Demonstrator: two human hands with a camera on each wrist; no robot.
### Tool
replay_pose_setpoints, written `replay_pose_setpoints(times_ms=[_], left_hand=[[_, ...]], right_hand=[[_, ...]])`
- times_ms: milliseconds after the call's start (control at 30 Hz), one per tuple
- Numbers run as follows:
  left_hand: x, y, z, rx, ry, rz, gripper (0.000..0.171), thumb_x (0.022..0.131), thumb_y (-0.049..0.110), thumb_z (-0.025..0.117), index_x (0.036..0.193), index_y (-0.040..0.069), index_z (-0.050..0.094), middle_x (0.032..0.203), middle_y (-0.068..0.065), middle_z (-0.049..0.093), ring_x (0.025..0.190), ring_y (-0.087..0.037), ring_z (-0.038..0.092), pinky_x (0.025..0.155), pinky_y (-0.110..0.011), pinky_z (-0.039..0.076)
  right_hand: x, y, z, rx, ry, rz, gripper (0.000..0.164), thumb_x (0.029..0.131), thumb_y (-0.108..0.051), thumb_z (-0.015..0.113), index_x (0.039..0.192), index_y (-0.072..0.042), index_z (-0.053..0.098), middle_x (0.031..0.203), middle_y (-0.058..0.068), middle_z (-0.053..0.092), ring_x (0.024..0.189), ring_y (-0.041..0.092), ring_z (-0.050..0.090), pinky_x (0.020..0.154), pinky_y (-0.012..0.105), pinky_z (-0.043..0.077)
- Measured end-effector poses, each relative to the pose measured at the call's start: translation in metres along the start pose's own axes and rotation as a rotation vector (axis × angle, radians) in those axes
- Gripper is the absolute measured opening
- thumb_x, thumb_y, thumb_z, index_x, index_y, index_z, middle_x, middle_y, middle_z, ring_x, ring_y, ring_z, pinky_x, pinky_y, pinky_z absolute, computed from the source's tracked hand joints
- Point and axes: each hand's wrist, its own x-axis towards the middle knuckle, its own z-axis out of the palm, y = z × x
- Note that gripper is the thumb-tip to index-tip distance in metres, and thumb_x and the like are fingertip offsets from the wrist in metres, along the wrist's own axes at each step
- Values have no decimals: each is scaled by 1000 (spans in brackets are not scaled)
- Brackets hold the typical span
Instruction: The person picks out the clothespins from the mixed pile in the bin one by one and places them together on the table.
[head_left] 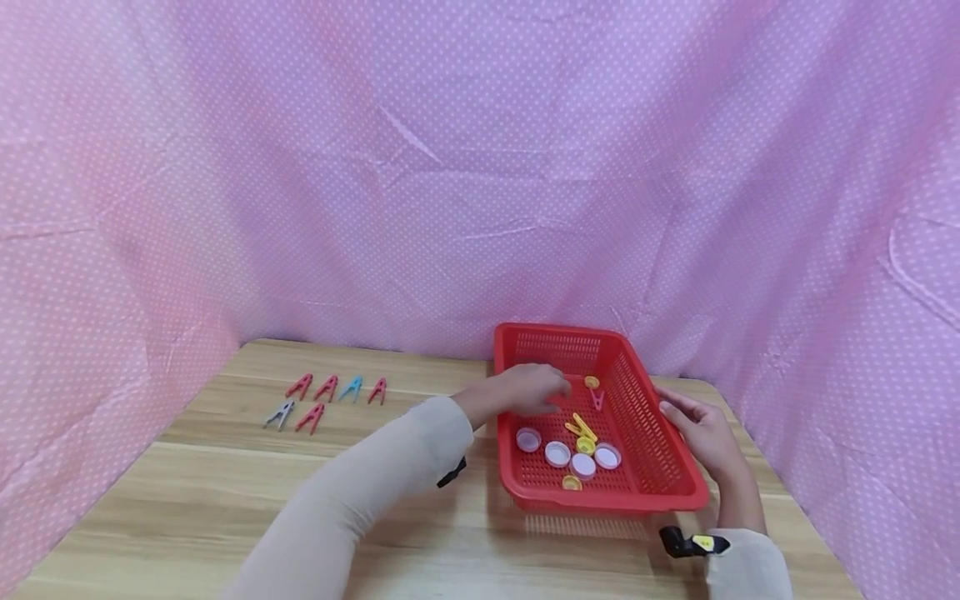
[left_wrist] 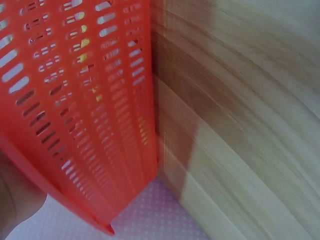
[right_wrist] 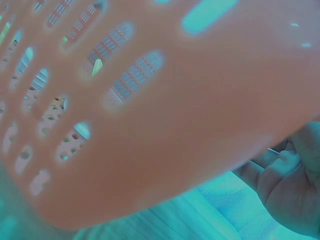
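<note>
A red slotted plastic basket (head_left: 637, 500) stands at the right of the table. My right hand (head_left: 705, 433) grips its right rim, thumb over the edge; the right wrist view shows curled fingers (right_wrist: 282, 162) at that rim. My left hand (head_left: 534, 389) reaches over the left side into the basket, fingers loosely bent and pointing down, with nothing visible between them. Near its fingertips lie a pink clothespin (head_left: 597, 400) and yellow clothespins (head_left: 581, 427). The left wrist view shows the basket's slotted side (left_wrist: 100, 115), with part of the left hand (left_wrist: 17, 197) at its rim.
Several round caps lie in the basket: white ones (head_left: 557, 454), a clear one (head_left: 528, 439) and yellow ones (head_left: 572, 483). On the table's left are several pink clothespins (head_left: 326, 388), a blue one (head_left: 351, 388) and a grey one (head_left: 280, 415). A pink dotted curtain (head_left: 450, 208) surrounds the table.
</note>
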Motion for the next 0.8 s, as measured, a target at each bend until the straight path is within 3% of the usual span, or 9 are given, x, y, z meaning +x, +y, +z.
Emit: replay_pose_setpoints(times_ms=[200, 367, 467, 600, 800], left_hand=[[12, 5, 5, -35, -51, -5, 34, 96, 25, 74, 130, 21, 70, 124, 6, 70, 122, -10, 62, 99, -28, 52], [18, 10, 7, -68, -107, 44, 35, 95, 23, 76, 129, 20, 71, 124, 7, 70, 123, -9, 61, 100, -27, 51], [20, 11, 10, -64, -128, 78, 33, 94, 23, 76, 126, 22, 72, 123, 8, 69, 120, -8, 61, 100, -25, 50], [19, 12, 14, -72, -163, 77, 38, 90, 26, 79, 128, 29, 72, 125, 13, 67, 121, -6, 60, 102, -26, 49], [19, 13, 17, -64, -180, 84, 44, 90, 26, 79, 132, 31, 69, 128, 15, 65, 125, -5, 59, 104, -25, 48]], right_hand=[[0, -1, 0, -3, 3, 11, 58, 105, -38, 57, 153, -7, 47, 129, 27, 64, 87, 20, 75, 72, 37, 62], [-1, -2, 1, -8, 4, 0, 58, 105, -38, 57, 152, -6, 48, 130, 29, 63, 88, 20, 75, 72, 37, 62], [-1, -3, 2, -6, 9, -14, 57, 105, -37, 59, 151, -5, 49, 128, 25, 66, 88, 19, 74, 72, 36, 62], [-3, -3, 1, 3, -1, -6, 58, 104, -37, 59, 151, -5, 49, 125, 21, 68, 88, 19, 74, 73, 37, 62], [-3, -2, 1, 0, 1, -6, 58, 104, -38, 59, 151, -5, 49, 126, 26, 66, 87, 20, 74, 72, 37, 62]])
